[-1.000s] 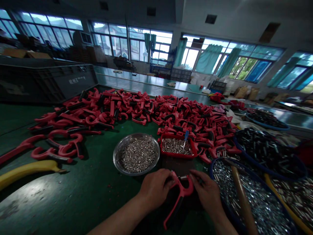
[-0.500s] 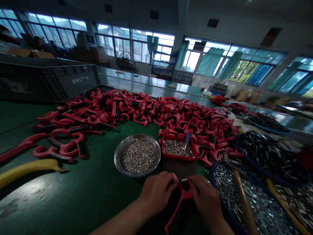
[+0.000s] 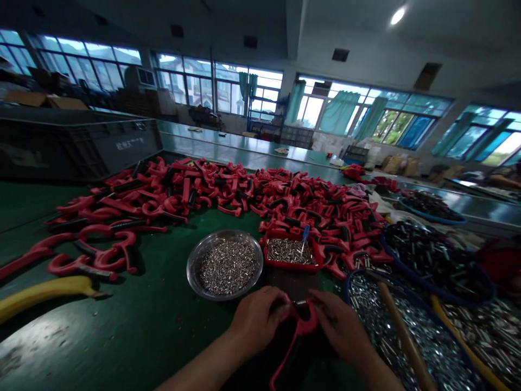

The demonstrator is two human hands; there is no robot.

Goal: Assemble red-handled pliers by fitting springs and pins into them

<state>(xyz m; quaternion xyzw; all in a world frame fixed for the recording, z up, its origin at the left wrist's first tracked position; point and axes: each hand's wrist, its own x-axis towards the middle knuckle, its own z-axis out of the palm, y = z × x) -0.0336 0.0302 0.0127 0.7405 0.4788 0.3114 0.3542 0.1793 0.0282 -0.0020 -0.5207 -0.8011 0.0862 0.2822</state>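
The left hand (image 3: 260,317) and the right hand (image 3: 337,328) sit narrow and close together, both curled around the top of a red-and-black handle (image 3: 300,326). Its lower end points to 6 o'clock and runs off the bottom edge of the view. A small coiled spring (image 3: 300,303) shows at the handle's top, between the 2 hands.

At 12 o'clock, just past the fingers, is a red tray (image 3: 291,267) of small steel pins with a blue-handled screwdriver (image 3: 304,239) standing in it. At 11 o'clock, near the left hand, is a steel bowl (image 3: 192,269) of small silver parts. The tightest side is 3 o'clock: a blue-rimmed basket (image 3: 354,279) of steel pins lies just beside the right hand, with a wooden handle (image 3: 401,331) lying across it. More room opens at 9 o'clock, where the green bench mat (image 3: 101,336) stretches to a yellow handle (image 3: 40,296), well apart from the left hand. Beyond the tray and bowl, a wide heap of red handles (image 3: 203,190) blocks the way toward 12 o'clock.
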